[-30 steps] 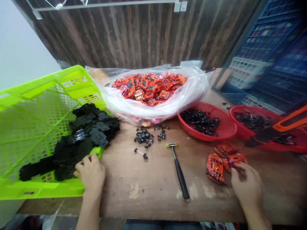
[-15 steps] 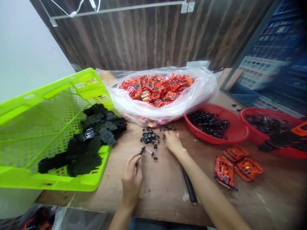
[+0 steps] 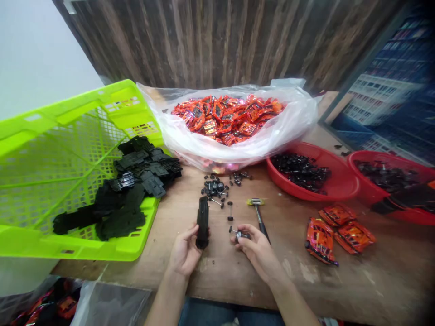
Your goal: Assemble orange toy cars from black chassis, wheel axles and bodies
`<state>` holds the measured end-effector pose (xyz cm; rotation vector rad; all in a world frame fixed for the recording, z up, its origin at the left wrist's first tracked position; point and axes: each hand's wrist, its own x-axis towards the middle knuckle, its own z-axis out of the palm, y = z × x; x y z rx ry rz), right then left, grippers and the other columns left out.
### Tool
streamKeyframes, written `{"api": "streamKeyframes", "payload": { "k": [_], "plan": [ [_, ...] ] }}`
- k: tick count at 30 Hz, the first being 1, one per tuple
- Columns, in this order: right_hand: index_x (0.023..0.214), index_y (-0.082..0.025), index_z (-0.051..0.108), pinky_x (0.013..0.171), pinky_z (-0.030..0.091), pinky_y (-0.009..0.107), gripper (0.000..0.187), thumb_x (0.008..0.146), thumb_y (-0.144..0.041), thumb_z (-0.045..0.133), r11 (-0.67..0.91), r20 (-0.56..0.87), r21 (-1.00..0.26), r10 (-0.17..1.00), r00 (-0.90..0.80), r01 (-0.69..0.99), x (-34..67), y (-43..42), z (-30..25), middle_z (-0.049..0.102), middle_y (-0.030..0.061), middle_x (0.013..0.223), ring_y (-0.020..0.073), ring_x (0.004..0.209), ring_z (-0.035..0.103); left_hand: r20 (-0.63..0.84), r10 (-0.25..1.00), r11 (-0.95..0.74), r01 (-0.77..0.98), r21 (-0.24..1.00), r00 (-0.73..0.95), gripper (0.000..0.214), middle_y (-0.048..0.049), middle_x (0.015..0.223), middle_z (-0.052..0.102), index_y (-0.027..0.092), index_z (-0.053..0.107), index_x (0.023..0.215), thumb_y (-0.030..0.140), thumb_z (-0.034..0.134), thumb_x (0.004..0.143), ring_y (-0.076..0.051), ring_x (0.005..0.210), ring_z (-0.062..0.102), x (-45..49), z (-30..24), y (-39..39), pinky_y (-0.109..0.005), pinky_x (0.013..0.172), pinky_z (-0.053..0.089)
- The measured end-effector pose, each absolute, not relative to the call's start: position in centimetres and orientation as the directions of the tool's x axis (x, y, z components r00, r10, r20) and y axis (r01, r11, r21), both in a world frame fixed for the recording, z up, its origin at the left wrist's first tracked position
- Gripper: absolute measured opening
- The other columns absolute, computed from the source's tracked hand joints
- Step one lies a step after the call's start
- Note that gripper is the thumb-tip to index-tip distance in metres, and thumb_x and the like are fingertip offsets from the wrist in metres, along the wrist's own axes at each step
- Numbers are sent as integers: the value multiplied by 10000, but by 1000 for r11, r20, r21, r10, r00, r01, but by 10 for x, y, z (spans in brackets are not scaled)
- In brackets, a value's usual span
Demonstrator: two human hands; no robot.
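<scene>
My left hand [image 3: 185,253] is closed on a black toy-car chassis [image 3: 203,222], held upright above the wooden table [image 3: 224,271]. My right hand [image 3: 256,251] pinches a small wheel axle [image 3: 238,233] just right of the chassis. A loose heap of black wheel axles [image 3: 215,189] lies on the table beyond both hands. A small hammer [image 3: 258,213] lies beside my right hand, its handle partly hidden under it.
A lime-green crate [image 3: 68,181] on the left holds several black chassis [image 3: 132,181]. A clear bag of orange car bodies [image 3: 231,120] sits at the back. Two red bowls [image 3: 343,188] [image 3: 360,158] of black parts stand right. Three orange car bodies [image 3: 336,228] lie near them.
My left hand now holds a black chassis upright. My right hand has drawn back from the axle heap with one axle pinched. The hammer's head is uncovered again.
</scene>
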<state>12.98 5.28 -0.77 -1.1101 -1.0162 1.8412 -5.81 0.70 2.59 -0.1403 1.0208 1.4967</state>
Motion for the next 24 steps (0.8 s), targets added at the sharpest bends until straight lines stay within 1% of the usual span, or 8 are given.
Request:
{"api": "streamKeyframes", "payload": {
  "k": [2,5,9,12,15,18,22,24],
  "plan": [
    [857,-186,523,668,491,330,303,648,-307,706,-331,-304,-940,920,-249,-77,128,43,-15,599,25,822,211,754,640,-599,773,186,-829,527,-208,148,-59,733,647,92,611,882,30,565,755,-140,659,646,-50,22,7,-238,635,542],
    [803,-191,559,698,473,341,138,715,-245,651,-38,-94,-966,973,-210,256,127,37,-16,600,34,817,209,782,598,-493,854,187,-786,589,-166,233,-3,663,579,113,607,1014,119,610,781,-103,593,587,-43,20,5,-226,625,518],
    [805,-202,586,787,433,362,50,773,-167,602,331,209,-765,939,-273,552,133,37,-10,608,56,854,233,894,548,-365,929,176,-792,585,-62,391,29,633,506,161,570,1158,350,611,819,-105,579,542,-40,25,-1,-287,680,512],
    [858,-199,593,784,411,369,87,780,-209,631,450,282,-569,893,-351,688,137,37,-9,606,74,917,250,918,530,-382,921,223,-700,678,-77,422,-6,725,581,159,575,1165,315,663,782,-122,674,591,-36,26,-2,-267,711,501],
    [893,-186,590,743,390,356,113,790,-225,615,513,279,-411,858,-431,754,137,37,-9,601,70,861,246,865,532,-453,877,281,-592,755,-161,407,-90,927,650,111,609,1056,342,698,734,-173,799,649,-31,22,2,-262,728,511],
    [917,-165,585,731,373,351,136,790,-213,595,547,300,-344,834,-463,763,135,37,-8,609,75,836,246,845,540,-409,871,244,-482,841,-274,449,-100,979,654,122,568,1020,356,738,676,-184,716,677,-26,15,5,-288,682,537],
    [938,-167,579,745,369,342,137,811,-218,573,572,472,-443,803,-363,690,135,42,1,633,60,833,218,815,572,-382,882,264,-384,885,-275,439,-13,804,626,189,483,1055,424,662,730,-175,524,649,-22,7,3,-279,474,515],
    [1014,-180,575,784,368,339,194,830,-240,568,603,553,-504,776,-305,619,135,46,9,651,57,902,202,860,589,-363,900,291,-289,912,-240,360,-1,741,609,179,511,1019,436,592,780,-165,491,626,-17,5,2,-268,451,497]
  ]
}}
